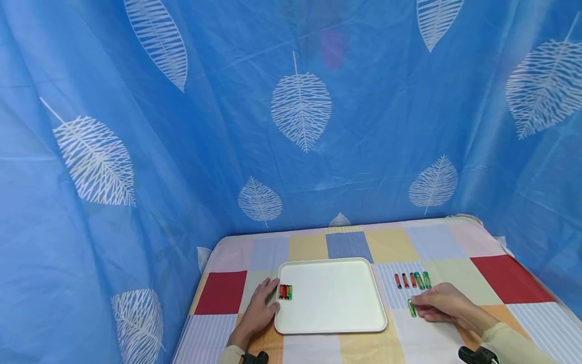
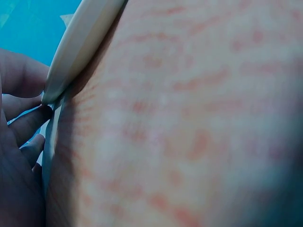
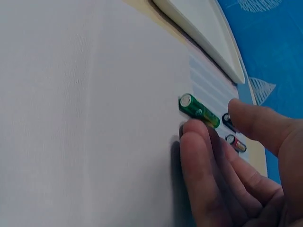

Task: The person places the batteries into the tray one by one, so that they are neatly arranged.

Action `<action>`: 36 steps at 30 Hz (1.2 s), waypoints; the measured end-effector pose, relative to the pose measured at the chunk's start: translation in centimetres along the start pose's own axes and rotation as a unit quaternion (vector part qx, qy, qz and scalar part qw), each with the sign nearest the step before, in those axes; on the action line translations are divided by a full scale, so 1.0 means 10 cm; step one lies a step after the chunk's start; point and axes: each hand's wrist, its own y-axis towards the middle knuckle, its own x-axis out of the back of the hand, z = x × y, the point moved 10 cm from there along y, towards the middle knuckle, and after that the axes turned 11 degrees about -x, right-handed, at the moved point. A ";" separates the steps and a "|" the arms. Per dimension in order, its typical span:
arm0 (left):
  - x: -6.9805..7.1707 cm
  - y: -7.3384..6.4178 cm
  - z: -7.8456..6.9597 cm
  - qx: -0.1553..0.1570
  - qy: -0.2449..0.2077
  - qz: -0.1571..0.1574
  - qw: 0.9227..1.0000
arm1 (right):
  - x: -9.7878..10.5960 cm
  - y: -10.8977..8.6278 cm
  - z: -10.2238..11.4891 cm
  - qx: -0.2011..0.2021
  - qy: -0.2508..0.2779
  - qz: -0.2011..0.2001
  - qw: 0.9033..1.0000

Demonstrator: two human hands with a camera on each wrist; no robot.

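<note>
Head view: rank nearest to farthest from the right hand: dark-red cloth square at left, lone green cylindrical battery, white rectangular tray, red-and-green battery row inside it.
1. Lone green battery: at the right hand.
2. White tray: left of the hand.
3. Red-and-green battery row: tray's left end.
4. Dark-red cloth square: left, beyond the tray.

The green battery (image 3: 201,112) looks glossy, the tray (image 1: 332,298) smooth plastic.

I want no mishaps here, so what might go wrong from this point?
The lone green battery lies on its side by the right hand and might roll if nudged. The left hand touches the tray; a shove could perhaps scatter the batteries lined up inside.
</note>
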 end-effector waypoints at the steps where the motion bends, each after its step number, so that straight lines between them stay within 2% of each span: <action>1: 0.00 0.00 0.00 -0.001 -0.002 0.000 1.000 | 0.01 0.00 0.02 0.000 -0.012 -0.021 1.000; 5: -0.01 0.00 0.02 -0.003 -0.005 0.003 1.000 | -0.01 -0.04 0.12 0.013 -0.094 -0.087 0.992; 9: -0.03 0.00 0.03 -0.003 -0.007 0.007 1.000 | -0.05 -0.07 0.21 0.029 -0.161 -0.121 0.979; 12: -0.03 0.00 0.02 -0.003 -0.007 0.007 1.000 | -0.07 -0.08 0.25 0.040 -0.177 -0.131 0.975; 19: -0.01 0.00 0.01 0.002 -0.002 0.000 1.000 | -0.10 -0.08 0.29 0.053 -0.186 -0.141 0.971; 24: 0.00 0.00 -0.02 -0.005 0.000 0.002 1.000 | -0.11 -0.10 0.32 0.074 -0.208 -0.161 0.962; 26: 0.00 0.00 -0.04 -0.010 -0.001 0.004 1.000 | -0.12 -0.10 0.30 0.072 -0.204 -0.159 0.963; 31: 0.00 0.00 -0.02 -0.010 -0.002 0.003 1.000 | -0.11 -0.03 0.21 0.055 -0.137 -0.121 0.982; 34: 0.01 0.01 0.00 -0.003 -0.002 0.002 1.000 | -0.12 0.02 0.16 0.050 -0.075 -0.075 0.993; 36: 0.01 0.01 0.01 -0.004 -0.004 0.001 1.000 | -0.16 0.04 0.14 0.049 -0.012 -0.016 0.999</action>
